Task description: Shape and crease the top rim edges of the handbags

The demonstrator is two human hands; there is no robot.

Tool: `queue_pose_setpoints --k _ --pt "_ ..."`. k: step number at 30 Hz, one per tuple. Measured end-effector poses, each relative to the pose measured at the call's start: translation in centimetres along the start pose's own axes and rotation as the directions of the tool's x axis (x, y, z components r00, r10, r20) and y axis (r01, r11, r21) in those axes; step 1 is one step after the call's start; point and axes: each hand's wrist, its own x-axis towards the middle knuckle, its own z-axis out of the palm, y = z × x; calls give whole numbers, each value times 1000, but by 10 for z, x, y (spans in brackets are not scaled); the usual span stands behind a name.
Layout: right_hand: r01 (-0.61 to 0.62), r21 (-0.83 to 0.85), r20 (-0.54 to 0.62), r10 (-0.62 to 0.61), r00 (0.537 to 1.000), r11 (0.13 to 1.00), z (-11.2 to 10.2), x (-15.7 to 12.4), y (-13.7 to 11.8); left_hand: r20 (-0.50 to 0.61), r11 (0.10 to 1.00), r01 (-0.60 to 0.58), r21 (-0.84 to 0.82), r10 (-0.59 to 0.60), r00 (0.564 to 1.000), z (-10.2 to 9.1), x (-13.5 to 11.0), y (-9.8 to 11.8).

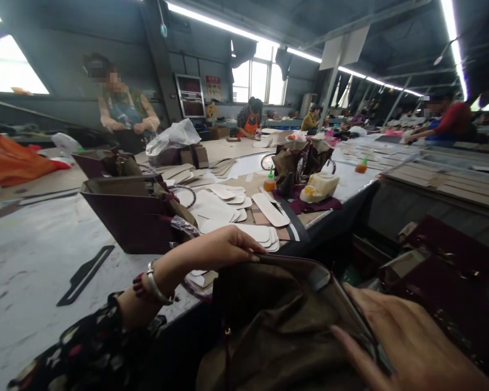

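A handbag (277, 320) with a brown lining faces me, its mouth open, at the table's near edge. My left hand (228, 244) pinches its far rim, thumb and fingers closed on the edge. On the right, my right hand (411, 331) grips the side rim, thumb on the lining and fingers along the outer side. A dark maroon handbag (124, 220) stands on the table past my left forearm. White rounded card pieces (271, 209) lie in loose piles beyond my left hand.
A black slotted strip (85, 276) lies on the white table (28, 271). Farther back are glue bottles (269, 182), a cream jug (321, 187) and more bags (297, 157). Maroon bags (436, 293) sit low on my right. Several people work at tables beyond.
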Motion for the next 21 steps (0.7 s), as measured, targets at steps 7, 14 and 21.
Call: queue_pose_setpoints --k 7,14,21 --pt "52 272 121 -88 989 961 26 60 -32 88 998 -30 -53 34 996 -1 12 -1" --pt "3 433 257 -127 958 901 42 64 -37 39 967 -40 -252 52 998 -7 12 -10" --pt "-10 409 274 -113 955 913 44 69 -38 -117 876 -247 -414 218 969 10 -19 -35"
